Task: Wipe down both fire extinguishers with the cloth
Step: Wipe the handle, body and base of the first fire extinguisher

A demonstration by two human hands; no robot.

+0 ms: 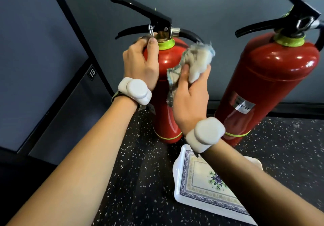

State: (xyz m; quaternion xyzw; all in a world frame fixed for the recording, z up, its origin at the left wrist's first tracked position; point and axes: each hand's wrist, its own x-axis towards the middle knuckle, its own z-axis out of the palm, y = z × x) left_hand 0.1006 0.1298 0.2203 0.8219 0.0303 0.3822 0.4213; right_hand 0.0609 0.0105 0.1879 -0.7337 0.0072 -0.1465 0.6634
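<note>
Two red fire extinguishers with black levers and lime-green collars stand on a speckled dark floor against a grey wall. My left hand (140,64) grips the shoulder of the left extinguisher (168,59), just under its collar. A crumpled grey cloth (192,59) with a blue edge is bunched in my right hand (191,92) and pressed against that extinguisher's right side. The right extinguisher (266,85) stands apart, untouched, with a silver label low on its body.
A white rectangular tray (180,182) with a blue patterned border lies on the floor in front of the extinguishers, partly under my right forearm. A dark cabinet door numbered 18 (92,72) is at the left. Both wrists carry white bands.
</note>
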